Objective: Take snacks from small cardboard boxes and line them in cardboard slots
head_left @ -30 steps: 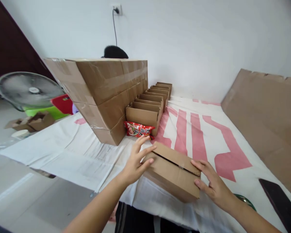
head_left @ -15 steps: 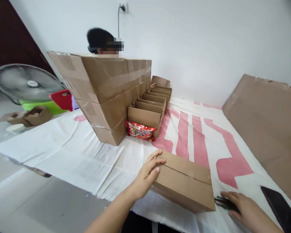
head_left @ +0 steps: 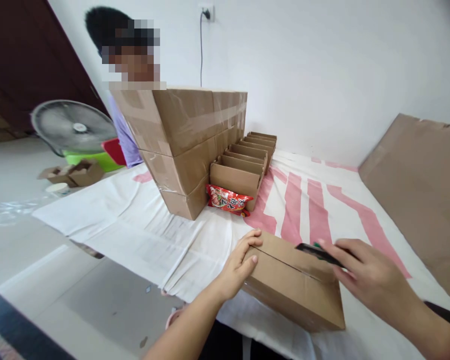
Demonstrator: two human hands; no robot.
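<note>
A closed cardboard box (head_left: 296, 280) lies on the cloth in front of me, with a dark seam running along its top. My left hand (head_left: 243, 262) grips the left end of this box, fingers over the far corner and thumb on top. In my right hand (head_left: 363, 262) is a dark box cutter (head_left: 318, 252) with a green part. It hangs above the right half of the box top, pointing left; whether its blade is out I cannot tell.
Beyond lie a red snack packet (head_left: 228, 200), a row of open cardboard boxes (head_left: 234, 177) and a stack of taped cartons (head_left: 187, 150). A co-worker (head_left: 125, 135) is behind the stack. A large cardboard sheet (head_left: 427, 200) leans at right; a fan (head_left: 73, 127) stands at left.
My right hand has picked the box cutter up from the cloth beside the box and brought it over the box top. The co-worker's head and shoulder now show higher above the stack.
</note>
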